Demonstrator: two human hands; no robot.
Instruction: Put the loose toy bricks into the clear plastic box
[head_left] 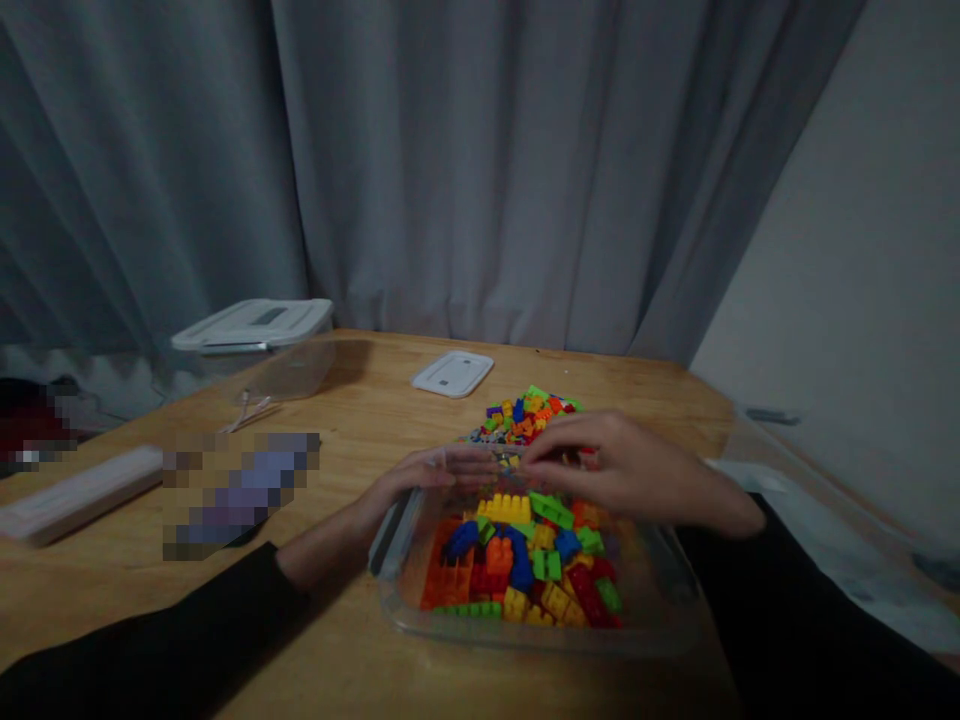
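Both hands' grip is loose: left hand (427, 475) rests on the clear bin (420, 600) rim, right hand (630, 465) hovers over the bricks (525, 560), holding nothing visible.

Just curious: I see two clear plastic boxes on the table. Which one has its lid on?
The far clear box, back left by the curtain, wears its white lid. The near box, full of coloured bricks, is open.
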